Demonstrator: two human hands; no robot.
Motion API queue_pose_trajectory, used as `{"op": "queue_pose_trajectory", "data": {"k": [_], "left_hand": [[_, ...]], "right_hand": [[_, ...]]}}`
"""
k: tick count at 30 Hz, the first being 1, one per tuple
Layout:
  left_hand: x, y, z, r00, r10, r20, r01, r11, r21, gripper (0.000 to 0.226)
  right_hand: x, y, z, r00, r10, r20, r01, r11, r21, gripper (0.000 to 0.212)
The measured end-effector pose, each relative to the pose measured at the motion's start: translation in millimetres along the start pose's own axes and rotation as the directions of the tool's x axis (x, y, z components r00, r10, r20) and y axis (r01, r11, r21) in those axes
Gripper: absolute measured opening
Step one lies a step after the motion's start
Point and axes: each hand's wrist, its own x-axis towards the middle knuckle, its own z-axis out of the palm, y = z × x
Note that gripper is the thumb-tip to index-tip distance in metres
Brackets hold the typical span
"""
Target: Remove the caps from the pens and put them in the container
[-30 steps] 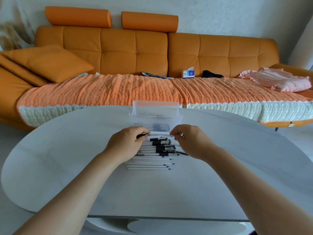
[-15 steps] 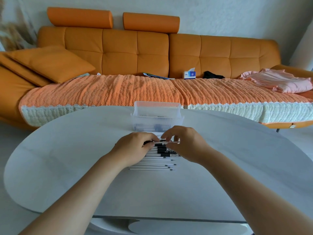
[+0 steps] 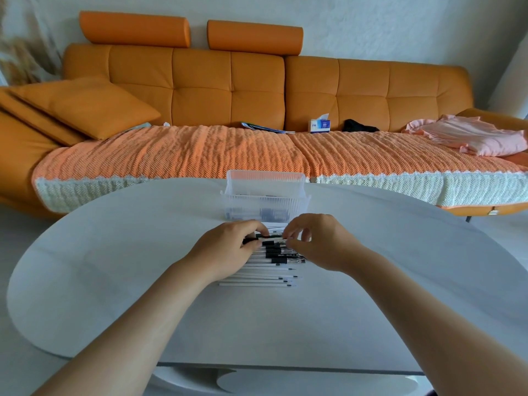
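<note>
**Friend:** Where are the pens?

**Me:** The pens [image 3: 274, 262] lie in a row on the bench [image 3: 114, 267], in the middle of the frame, right under my hands. The clear container [image 3: 265, 205] stands just above them in the picture.

**Friend:** Are they hard to hold?

**Me:** No. A pen is light, thin and stiff. It is smooth too, so it can slip. I think it is best to grab both ends.

**Friend:** What are your hands doing?

**Me:** My left hand [image 3: 228, 250] curls round the dark end of one pen [image 3: 270, 238]. My right hand [image 3: 323, 244] pinches the other end. I can't tell which end has the cap.
</note>
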Motion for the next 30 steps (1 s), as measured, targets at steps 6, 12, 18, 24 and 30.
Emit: {"op": "queue_pose_trajectory", "data": {"k": [6, 12, 18, 24, 30], "left_hand": [[0, 7, 4, 1.000, 0.005, 0.002, -0.005, 1.000, -0.005, 0.019], [2, 11, 6, 1.000, 0.016, -0.002, -0.016, 1.000, -0.005, 0.016], [5, 21, 13, 0.998, 0.052, -0.016, -0.052, 0.999, 0.008, 0.008], [8, 32, 21, 0.992, 0.100, -0.081, -0.095, 0.993, 0.069, 0.006], [10, 40, 28, 0.980, 0.150, -0.134, -0.140, 0.986, 0.086, 0.003]], "right_hand": [[1, -4, 7, 0.995, -0.056, 0.088, 0.050, 0.996, 0.070, 0.037], [-1, 2, 0, 0.999, 0.015, 0.040, -0.019, 0.996, 0.087, 0.015], [-6, 4, -4, 0.999, 0.022, 0.035, -0.024, 0.998, 0.050, 0.004], [-13, 6, -12, 0.999, 0.002, 0.045, -0.004, 0.999, 0.044, 0.001], [-16, 10, -12, 0.998, 0.046, 0.031, -0.046, 0.999, 0.002, 0.005]]}}
